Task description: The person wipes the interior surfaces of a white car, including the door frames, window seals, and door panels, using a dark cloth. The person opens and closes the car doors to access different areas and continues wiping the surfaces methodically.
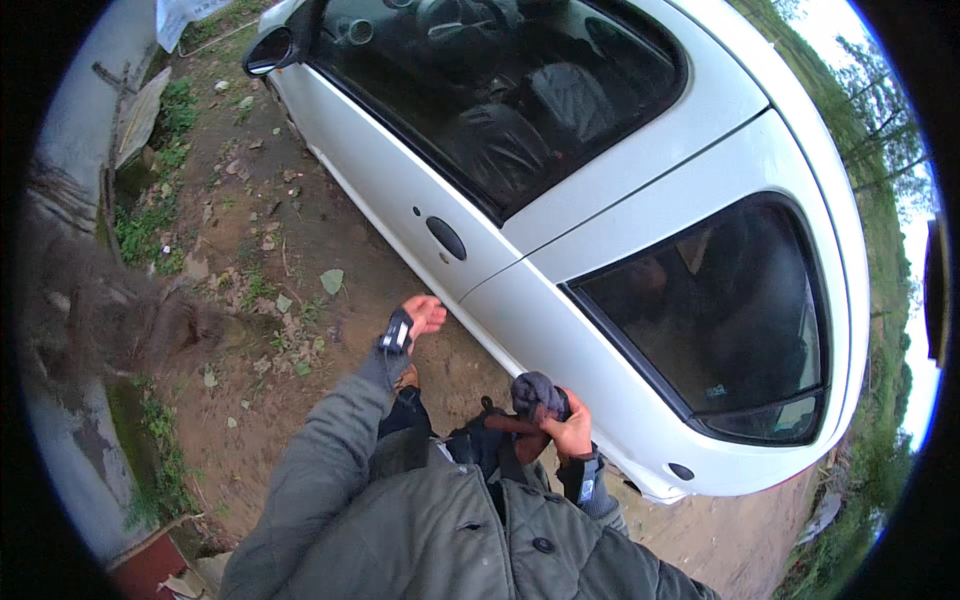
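Observation:
My right hand (572,427) grips a bundled dark grey cloth (536,394) in front of my jacket, close to the car's side. A reddish-brown strip of material (517,426) hangs by the same fingers; whether it belongs to the cloth cannot be made out. My left hand (424,315) is empty, held beside the lower edge of the white two-door car (540,307), with its fingers loosely extended. Beyond it are the car's dark door handle (446,238) and a small lock (445,259). The door (390,180) is closed.
A side mirror (268,51) juts out at the car's front. Bare soil with fallen leaves (332,281) runs along the car. At the left stand a pale wall (71,112), a leaning board (142,116) and a blurred brown shape (135,315) I cannot identify.

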Motion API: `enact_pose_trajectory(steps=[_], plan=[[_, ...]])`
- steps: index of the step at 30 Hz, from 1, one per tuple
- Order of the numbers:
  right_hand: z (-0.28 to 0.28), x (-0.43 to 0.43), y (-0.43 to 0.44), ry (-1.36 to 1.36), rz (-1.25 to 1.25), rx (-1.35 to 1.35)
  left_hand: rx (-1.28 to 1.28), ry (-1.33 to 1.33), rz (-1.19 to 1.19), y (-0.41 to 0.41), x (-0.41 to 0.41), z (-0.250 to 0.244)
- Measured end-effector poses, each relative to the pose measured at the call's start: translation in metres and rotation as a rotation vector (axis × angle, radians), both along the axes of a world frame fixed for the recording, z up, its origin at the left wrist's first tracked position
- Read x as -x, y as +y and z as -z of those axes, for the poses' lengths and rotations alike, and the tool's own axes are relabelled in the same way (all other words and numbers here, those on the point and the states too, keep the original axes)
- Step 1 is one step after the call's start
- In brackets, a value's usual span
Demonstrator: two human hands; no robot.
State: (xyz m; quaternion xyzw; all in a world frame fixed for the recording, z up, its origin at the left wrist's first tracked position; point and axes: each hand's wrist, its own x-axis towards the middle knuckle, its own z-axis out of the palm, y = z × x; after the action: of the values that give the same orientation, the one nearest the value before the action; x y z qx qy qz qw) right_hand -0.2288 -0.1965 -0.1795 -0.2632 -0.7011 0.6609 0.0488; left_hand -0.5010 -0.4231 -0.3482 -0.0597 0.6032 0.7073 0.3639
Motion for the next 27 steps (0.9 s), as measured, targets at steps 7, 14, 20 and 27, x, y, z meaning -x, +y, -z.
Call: enact_pose_trajectory(steps=[7,14,20,27], plan=[[-0.029,-0.003,-0.025,-0.152,0.173,-0.149,-0.217,0.003,-0.272,0.028,0.096,0.076],[-0.025,-0.001,-0.03,-0.039,0.389,0.073,-0.198,-0.189,-0.312,0.073,0.115,0.063],[-0.024,0.002,-0.026,-0.059,0.341,-0.011,-0.365,-0.277,-0.182,0.073,0.134,0.079],[-0.029,-0.011,-0.032,-0.12,0.32,-0.047,-0.293,-0.289,-0.18,0.07,0.145,0.098]])
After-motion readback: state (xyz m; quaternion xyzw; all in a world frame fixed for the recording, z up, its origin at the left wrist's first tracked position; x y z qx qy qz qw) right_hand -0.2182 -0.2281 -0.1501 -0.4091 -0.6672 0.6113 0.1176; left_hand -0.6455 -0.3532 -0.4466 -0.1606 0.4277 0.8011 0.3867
